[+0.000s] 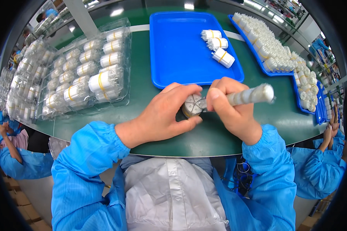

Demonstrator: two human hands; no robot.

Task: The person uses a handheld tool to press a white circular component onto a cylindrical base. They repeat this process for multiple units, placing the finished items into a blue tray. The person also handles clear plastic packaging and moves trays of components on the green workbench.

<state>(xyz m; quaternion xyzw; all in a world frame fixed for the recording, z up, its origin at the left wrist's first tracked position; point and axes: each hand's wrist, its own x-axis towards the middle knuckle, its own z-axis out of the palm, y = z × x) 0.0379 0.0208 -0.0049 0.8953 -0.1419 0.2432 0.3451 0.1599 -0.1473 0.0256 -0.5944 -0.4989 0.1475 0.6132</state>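
My left hand (pixel 162 111) curls its fingers and thumb around a small round part (pixel 192 105). The part's light grey top has radial grooves, its side looks brassy, and it rests at the green table top. From the right, my right hand (pixel 233 107) grips a hand tool (pixel 254 95) with a thick, whitish wrapped handle that sticks out to the right. The tool's narrow metal end meets or nearly touches the round part's right edge; its exact shape is hidden by my fingers.
Beyond my hands a blue tray (pixel 175 50) holds three white cylinders (pixel 223 57) with yellow bands. Clear plastic trays (pixel 123 57) of similar cylinders stand at left. Blue trays at right carry many white parts (pixel 266 38). Co-workers in blue (pixel 320 169) sit on both sides.
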